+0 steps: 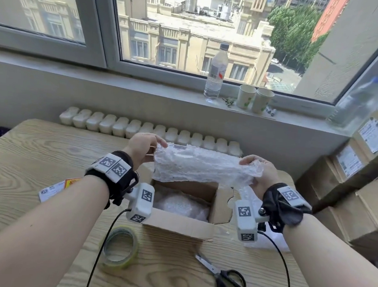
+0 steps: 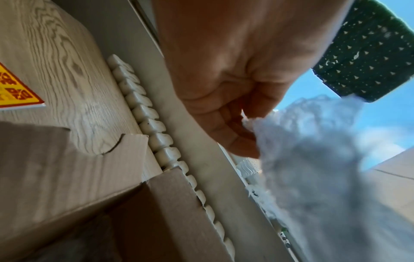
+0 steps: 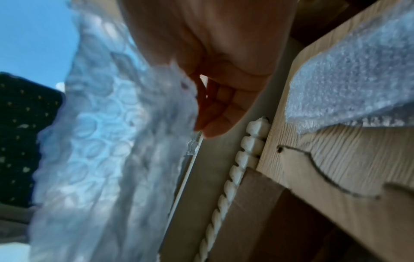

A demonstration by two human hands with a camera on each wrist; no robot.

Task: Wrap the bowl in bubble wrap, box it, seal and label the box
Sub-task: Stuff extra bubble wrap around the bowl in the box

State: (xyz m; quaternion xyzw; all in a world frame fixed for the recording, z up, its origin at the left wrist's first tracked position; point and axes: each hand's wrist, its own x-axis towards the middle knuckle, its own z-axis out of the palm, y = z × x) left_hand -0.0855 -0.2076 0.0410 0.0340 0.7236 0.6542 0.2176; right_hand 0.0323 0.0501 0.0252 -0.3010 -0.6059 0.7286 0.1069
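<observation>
Both hands pinch bubble wrap [image 1: 201,164] (head view alone shows scissors [image 1: 223,275]).

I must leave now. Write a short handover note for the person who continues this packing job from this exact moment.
Left hand and right hand: each pinches one end of a crumpled clear bubble wrap sheet, held above the open brown cardboard box.
Inside the box: a white bubble-wrapped bundle, probably the bowl.
On the wooden table: yellowish tape roll, black-handled scissors, printed label with red-yellow sticker at left.
Left: lay in the sheet, close the flaps, tape, label.
</observation>
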